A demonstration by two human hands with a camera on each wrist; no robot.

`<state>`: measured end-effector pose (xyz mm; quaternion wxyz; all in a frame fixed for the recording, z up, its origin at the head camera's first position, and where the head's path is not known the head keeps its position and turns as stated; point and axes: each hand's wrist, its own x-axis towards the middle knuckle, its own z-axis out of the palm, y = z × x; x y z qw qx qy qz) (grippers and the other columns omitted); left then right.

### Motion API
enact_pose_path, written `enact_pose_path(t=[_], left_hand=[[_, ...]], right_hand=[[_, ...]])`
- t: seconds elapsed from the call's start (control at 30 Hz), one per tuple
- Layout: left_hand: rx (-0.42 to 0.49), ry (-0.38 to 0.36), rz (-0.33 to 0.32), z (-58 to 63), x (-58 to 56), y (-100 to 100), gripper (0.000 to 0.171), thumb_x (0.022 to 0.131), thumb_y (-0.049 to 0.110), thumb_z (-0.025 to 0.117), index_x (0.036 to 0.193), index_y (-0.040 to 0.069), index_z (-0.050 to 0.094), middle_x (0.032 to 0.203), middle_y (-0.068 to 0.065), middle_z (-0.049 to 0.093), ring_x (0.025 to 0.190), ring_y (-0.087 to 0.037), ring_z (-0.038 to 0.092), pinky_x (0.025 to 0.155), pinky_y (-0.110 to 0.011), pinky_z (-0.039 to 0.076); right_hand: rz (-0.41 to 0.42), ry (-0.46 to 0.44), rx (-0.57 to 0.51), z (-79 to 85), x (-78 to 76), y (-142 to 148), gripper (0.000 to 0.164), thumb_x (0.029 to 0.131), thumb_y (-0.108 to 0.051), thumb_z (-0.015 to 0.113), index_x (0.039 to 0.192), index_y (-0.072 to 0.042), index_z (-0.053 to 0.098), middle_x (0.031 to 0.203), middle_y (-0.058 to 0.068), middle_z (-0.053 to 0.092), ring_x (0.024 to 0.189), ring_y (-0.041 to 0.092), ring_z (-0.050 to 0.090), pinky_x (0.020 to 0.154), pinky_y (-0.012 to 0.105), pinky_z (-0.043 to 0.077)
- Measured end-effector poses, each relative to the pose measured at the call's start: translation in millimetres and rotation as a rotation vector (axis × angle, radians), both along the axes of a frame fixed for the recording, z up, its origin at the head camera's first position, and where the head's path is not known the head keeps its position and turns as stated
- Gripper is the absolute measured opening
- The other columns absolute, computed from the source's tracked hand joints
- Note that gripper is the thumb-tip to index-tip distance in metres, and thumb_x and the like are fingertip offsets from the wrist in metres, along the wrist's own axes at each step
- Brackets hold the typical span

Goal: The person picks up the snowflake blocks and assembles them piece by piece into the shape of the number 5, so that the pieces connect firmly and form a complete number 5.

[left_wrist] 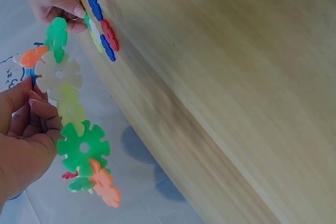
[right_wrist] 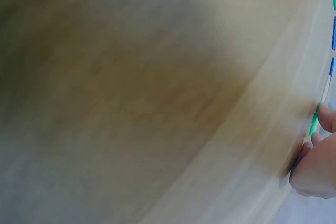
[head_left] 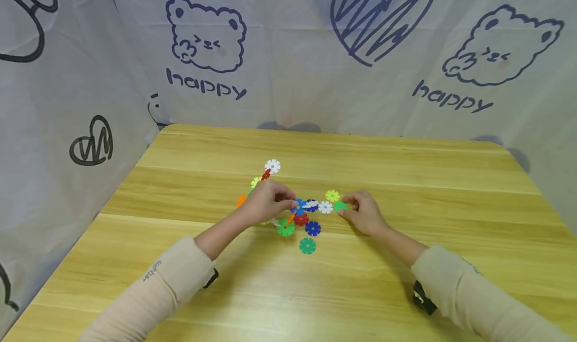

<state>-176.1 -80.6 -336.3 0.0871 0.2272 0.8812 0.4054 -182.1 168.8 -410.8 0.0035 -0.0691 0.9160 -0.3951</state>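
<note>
My left hand (head_left: 265,203) pinches a light blue snowflake disc (head_left: 298,208), part of a linked chain of colourful notched plastic discs. In the left wrist view this chain includes a white disc (left_wrist: 59,75), a yellow disc (left_wrist: 70,107) and a green disc (left_wrist: 84,147), held up off the table. To the right, my right hand (head_left: 366,215) holds a green disc (head_left: 339,207) between thumb and fingers, low over the tabletop. Its fingers also show at the edge of the right wrist view, by the green disc (right_wrist: 314,120). The left hand hides some of the chain.
Loose discs lie on the wooden table (head_left: 360,287) between the hands: a white disc (head_left: 325,207), a yellow disc (head_left: 332,196), a red disc (head_left: 300,219), a dark blue disc (head_left: 313,228) and a teal disc (head_left: 307,246). A white cloth with drawings (head_left: 293,81) hangs behind.
</note>
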Motion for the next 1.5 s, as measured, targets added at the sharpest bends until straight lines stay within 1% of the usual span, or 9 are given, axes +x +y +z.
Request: enact_pose_path(t=[0.13,0.4,0.53,0.67,0.8,0.93,1.03,1.27,1.5], left_hand=[[-0.004,0.007,-0.014,0.4,-1.0,0.6,0.013,0.086,0.008,0.065,0.091,-0.002,0.071,0.082,-0.012,0.072,0.067,-0.012,0.064,0.059,-0.018,0.051],[-0.02,0.014,-0.022,1.4,-2.7,1.9,0.014,0.087,0.009,0.064,0.091,-0.002,0.071,0.082,-0.012,0.072,0.068,-0.013,0.065,0.059,-0.018,0.051],[-0.025,0.019,-0.021,1.6,-3.2,1.7,0.014,0.087,0.009,0.064,0.091,-0.002,0.071,0.082,-0.012,0.072,0.067,-0.012,0.064,0.059,-0.018,0.051],[-0.027,0.029,-0.024,1.9,-3.1,1.2,0.013,0.087,0.008,0.064,0.091,-0.002,0.071,0.082,-0.012,0.072,0.068,-0.012,0.065,0.059,-0.018,0.05],[-0.026,0.026,-0.022,1.9,-3.1,1.8,0.013,0.086,0.008,0.064,0.091,-0.002,0.071,0.082,-0.012,0.072,0.068,-0.012,0.065,0.06,-0.018,0.051],[-0.024,0.015,-0.022,1.8,-2.5,2.5,0.013,0.087,0.009,0.064,0.091,-0.002,0.071,0.083,-0.012,0.071,0.069,-0.014,0.065,0.06,-0.018,0.051],[-0.022,0.011,-0.024,1.6,-2.3,2.7,0.014,0.087,0.009,0.064,0.092,-0.002,0.071,0.083,-0.013,0.071,0.07,-0.017,0.066,0.06,-0.018,0.051],[-0.009,0.006,-0.029,1.9,-2.7,2.4,0.014,0.087,0.008,0.063,0.092,-0.003,0.07,0.086,-0.017,0.071,0.074,-0.024,0.067,0.059,-0.018,0.05],[0.0,0.005,-0.031,2.6,-1.6,2.9,0.014,0.087,0.008,0.063,0.092,-0.003,0.07,0.085,-0.016,0.07,0.076,-0.029,0.066,0.059,-0.017,0.049]], right_hand=[[0.006,-0.022,0.013,1.1,0.0,-0.3,0.029,0.083,-0.007,0.066,0.107,0.007,0.058,0.098,0.017,0.05,0.084,0.023,0.045,0.072,0.027,0.038],[0.016,-0.036,0.029,1.0,-0.7,-1.0,0.029,0.084,-0.006,0.065,0.107,0.008,0.053,0.098,0.017,0.049,0.086,0.024,0.046,0.074,0.029,0.04],[0.019,-0.022,-0.001,0.7,-0.4,-0.9,0.027,0.084,-0.003,0.065,0.106,0.006,0.051,0.092,0.015,0.052,0.082,0.021,0.047,0.07,0.023,0.04],[0.022,0.013,-0.032,1.1,0.8,1.8,0.027,0.083,-0.001,0.066,0.105,0.006,0.053,0.085,0.012,0.053,0.075,0.017,0.046,0.062,0.018,0.038],[0.027,0.04,-0.038,2.8,3.2,6.9,0.022,0.082,0.001,0.066,0.103,0.006,0.057,0.081,0.012,0.056,0.07,0.013,0.047,0.059,0.016,0.039],[0.038,0.052,-0.046,6.0,4.8,12.2,0.015,0.084,0.0,0.064,0.097,0.006,0.059,0.081,0.014,0.06,0.071,0.014,0.051,0.06,0.016,0.042],[0.045,0.052,-0.062,9.1,6.1,15.0,0.013,0.085,-0.001,0.064,0.093,0.007,0.059,0.08,0.016,0.062,0.071,0.013,0.053,0.06,0.016,0.043],[0.024,-0.022,-0.131,16.5,8.4,17.3,0.012,0.086,-0.001,0.062,0.091,0.008,0.056,0.076,0.014,0.061,0.063,0.006,0.048,0.053,0.016,0.042],[0.021,-0.077,-0.206,22.9,13.3,15.0,0.014,0.088,-0.002,0.06,0.094,0.008,0.054,0.074,0.013,0.061,0.061,0.006,0.048,0.053,0.017,0.044]])
